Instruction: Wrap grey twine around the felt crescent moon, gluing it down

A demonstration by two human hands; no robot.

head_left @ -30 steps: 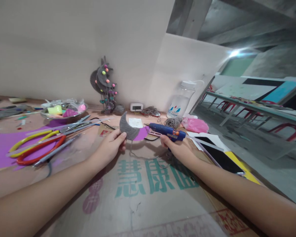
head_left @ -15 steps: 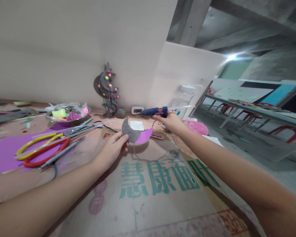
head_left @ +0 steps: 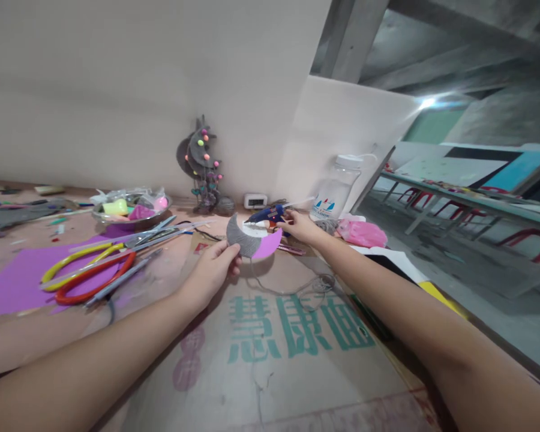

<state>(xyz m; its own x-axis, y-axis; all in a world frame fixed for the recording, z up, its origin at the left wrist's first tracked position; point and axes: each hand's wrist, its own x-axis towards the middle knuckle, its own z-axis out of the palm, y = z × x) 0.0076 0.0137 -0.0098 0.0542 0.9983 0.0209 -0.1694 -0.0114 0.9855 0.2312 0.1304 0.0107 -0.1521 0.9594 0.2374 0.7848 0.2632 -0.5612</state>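
Note:
My left hand (head_left: 222, 259) pinches a purple crescent moon cutout (head_left: 268, 243) by its left part, which is wrapped in grey yarn (head_left: 244, 241). The right part shows bare purple. From the crescent a loose yarn strand (head_left: 274, 290) trails to a small tangle on the cardboard. My right hand (head_left: 300, 227) is closed around a blue glue gun (head_left: 270, 213), just behind the crescent, its nozzle pointing left near a white paper piece. A clear glue stick sticks out of its back end. Whether the nozzle touches anything I cannot tell.
Red and yellow scissors (head_left: 90, 270) lie on purple sheets at left, by a metal bowl (head_left: 132, 223) of craft bits. A decorated moon hanging (head_left: 200, 157), a small digital timer (head_left: 255, 201) and a water bottle (head_left: 337, 187) stand along the wall. Printed cardboard (head_left: 216, 384) covers the front.
My right hand has lowered the glue gun, bringing it down and left toward the paper behind the crescent. My left hand still holds the crescent. The view has shifted slightly.

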